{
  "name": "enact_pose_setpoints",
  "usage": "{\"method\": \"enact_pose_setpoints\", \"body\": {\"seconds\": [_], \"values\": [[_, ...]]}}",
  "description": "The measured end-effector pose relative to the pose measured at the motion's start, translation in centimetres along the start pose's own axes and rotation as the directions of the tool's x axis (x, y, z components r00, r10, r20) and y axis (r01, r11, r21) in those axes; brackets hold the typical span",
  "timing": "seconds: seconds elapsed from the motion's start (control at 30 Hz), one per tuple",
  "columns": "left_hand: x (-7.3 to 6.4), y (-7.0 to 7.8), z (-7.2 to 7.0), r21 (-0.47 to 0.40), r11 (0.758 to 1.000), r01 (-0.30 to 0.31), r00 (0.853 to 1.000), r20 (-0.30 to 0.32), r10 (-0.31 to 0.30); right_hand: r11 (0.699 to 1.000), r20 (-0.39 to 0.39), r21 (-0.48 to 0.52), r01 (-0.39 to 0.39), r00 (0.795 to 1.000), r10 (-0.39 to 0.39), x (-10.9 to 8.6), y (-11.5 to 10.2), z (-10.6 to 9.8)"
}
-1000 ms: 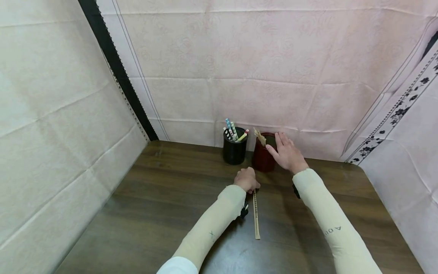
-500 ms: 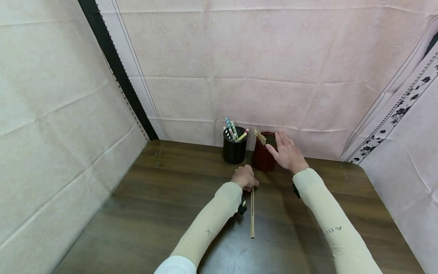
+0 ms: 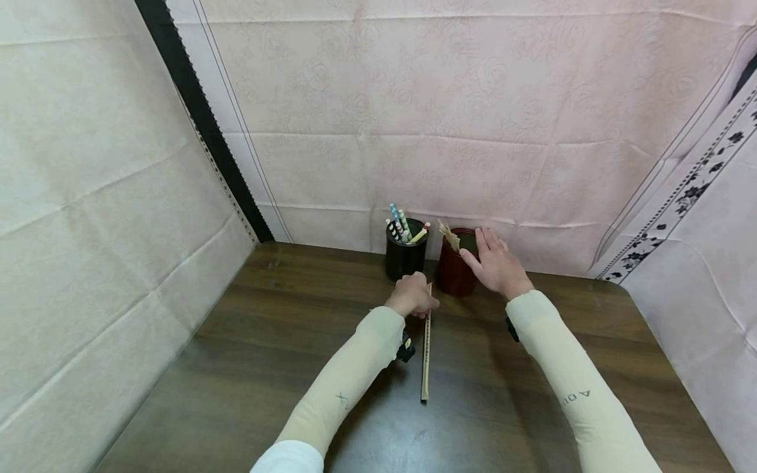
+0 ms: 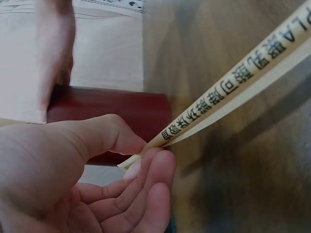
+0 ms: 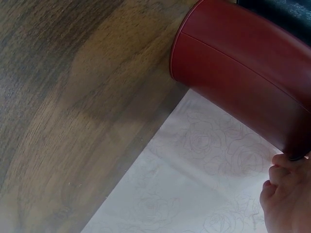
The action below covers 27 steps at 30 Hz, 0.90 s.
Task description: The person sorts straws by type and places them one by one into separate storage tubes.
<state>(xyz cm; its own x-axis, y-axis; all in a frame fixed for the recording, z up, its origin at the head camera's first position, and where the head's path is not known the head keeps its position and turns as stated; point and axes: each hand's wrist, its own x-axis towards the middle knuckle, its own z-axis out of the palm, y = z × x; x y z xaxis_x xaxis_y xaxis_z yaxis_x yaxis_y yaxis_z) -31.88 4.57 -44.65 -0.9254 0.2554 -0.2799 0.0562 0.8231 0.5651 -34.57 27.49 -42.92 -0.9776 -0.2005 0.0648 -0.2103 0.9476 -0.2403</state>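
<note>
A long, thin drinking straw in a printed tan paper wrapper [image 3: 426, 355] slants over the table. My left hand [image 3: 412, 294] pinches it near its far end between thumb and fingers, just in front of two holders; the left wrist view shows the pinched wrapper [image 4: 218, 97] close up. At the rim of a dark red cylindrical holder [image 3: 454, 274] rests my right hand [image 3: 495, 266], with fingers extended and the thumb across the front edge. Tan wrapped ends [image 3: 449, 236] stick out of the red holder's left side. Its smooth side fills part of the right wrist view.
Left of the red holder stands a black cylindrical holder [image 3: 404, 263] with several striped and patterned straws [image 3: 400, 225]. Behind both hangs a pale patterned cloth [image 3: 449, 118], close to the back edge of the brown wooden table [image 3: 284, 328]. More cloth hangs at both sides.
My left hand has moved forward and to the left, carrying the wrapped straw, whose near end swung left. My right hand and both holders have stayed in place.
</note>
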Motion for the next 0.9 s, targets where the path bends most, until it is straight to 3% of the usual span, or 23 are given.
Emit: {"method": "enact_pose_setpoints", "body": {"seconds": [0.2,0.4,0.63,0.77,0.9], "values": [[-0.7,-0.2,-2.1,-0.002,0.998,-0.059,0.997,-0.059,0.058,1.0,0.0,-0.001,0.009,1.0,-0.009,0.0,0.1,0.1],[-1.3,0.0,-4.8,0.054,0.991,-0.124,0.979,-0.158,0.132,1.0,0.008,0.001,0.004,1.0,-0.004,0.0,0.1,0.2],[-2.2,1.2,-8.4,0.019,0.985,-0.17,0.958,-0.23,0.17,1.0,0.008,0.011,0.002,1.0,-0.002,0.0,0.0,0.1],[-2.7,2.1,-10.6,0.075,0.974,-0.213,0.929,-0.292,0.226,1.0,0.009,0.02,0.002,1.0,-0.002,0.1,0.1,0.0],[-3.2,3.2,-12.8,0.143,0.954,-0.263,0.883,-0.363,0.298,1.0,0.007,0.019,0.005,1.0,-0.005,0.1,0.0,0.0]]}}
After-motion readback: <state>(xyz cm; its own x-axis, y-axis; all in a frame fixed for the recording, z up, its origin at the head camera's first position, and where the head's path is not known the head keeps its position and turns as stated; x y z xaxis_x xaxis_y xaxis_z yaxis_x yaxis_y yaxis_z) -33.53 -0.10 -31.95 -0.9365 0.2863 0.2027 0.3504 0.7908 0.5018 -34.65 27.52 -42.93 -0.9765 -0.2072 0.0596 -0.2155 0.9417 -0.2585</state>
